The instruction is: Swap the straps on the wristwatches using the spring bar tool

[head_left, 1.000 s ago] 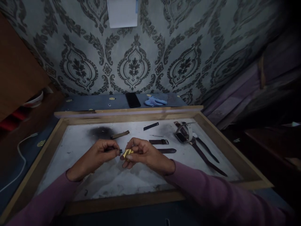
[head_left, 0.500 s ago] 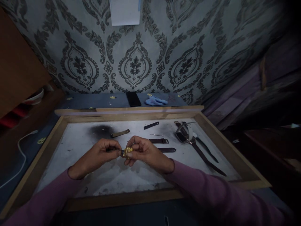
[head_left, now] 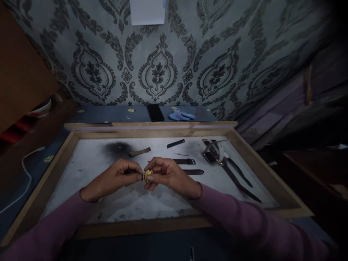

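Over the middle of a wood-framed white tray (head_left: 122, 214), my right hand (head_left: 170, 175) pinches a gold watch case (head_left: 148, 176) between thumb and fingers. My left hand (head_left: 116, 177) is closed at the left edge of the case, its thumb and forefinger pressed on something small and dark that I cannot make out. Beyond the hands lie a tan strap piece (head_left: 139, 152), a dark flat blade-like strip (head_left: 175, 144) and a thin metal tool (head_left: 182, 154). Just right of my right hand are two dark brown strap pieces (head_left: 193, 172), partly covered by it.
Several watches with straps (head_left: 214, 156) lie heaped at the tray's right side. Behind the raised frame rest a black phone (head_left: 155, 112) and a blue cloth (head_left: 181, 115). A white cable (head_left: 25, 181) runs along the left, beside a wooden cabinet (head_left: 24, 65). A patterned wall stands behind.
The view has shifted slightly. My left fingers have come closer against the gold watch case, and less of the small dark piece shows between them. My right hand keeps its hold.
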Tool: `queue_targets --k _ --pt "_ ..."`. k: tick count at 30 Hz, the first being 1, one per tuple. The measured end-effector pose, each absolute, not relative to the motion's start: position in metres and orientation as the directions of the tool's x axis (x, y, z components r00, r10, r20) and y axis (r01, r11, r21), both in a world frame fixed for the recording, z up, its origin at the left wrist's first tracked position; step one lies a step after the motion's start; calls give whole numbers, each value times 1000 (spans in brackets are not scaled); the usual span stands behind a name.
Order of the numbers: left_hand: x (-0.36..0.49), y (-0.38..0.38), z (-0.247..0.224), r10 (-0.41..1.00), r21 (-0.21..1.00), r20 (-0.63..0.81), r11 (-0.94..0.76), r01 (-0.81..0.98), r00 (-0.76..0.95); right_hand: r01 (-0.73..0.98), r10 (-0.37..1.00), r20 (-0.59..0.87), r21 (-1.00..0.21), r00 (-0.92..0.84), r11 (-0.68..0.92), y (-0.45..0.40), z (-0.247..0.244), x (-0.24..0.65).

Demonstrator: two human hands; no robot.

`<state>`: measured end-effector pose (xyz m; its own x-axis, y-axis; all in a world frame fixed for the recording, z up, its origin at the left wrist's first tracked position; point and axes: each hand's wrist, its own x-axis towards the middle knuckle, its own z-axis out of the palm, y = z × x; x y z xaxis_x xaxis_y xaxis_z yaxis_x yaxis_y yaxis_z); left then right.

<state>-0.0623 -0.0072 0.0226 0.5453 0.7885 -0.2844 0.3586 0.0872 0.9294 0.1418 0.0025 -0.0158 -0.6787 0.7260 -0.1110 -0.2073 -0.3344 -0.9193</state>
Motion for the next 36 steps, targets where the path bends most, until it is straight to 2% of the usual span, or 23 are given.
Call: queue_targets --k 7,25,36 --pt "-61 -11 25 754 936 -291 97 338 589 -198 733 -118 -923 -669 -329 1 -16 141" --pt "-61 -10 24 769 936 -243 25 352 591 -226 740 -90 -922 -666 -315 2 -18 141" --pt "-61 -9 25 764 945 -249 58 321 595 -191 759 -82 -945 -646 -265 0 -18 140"
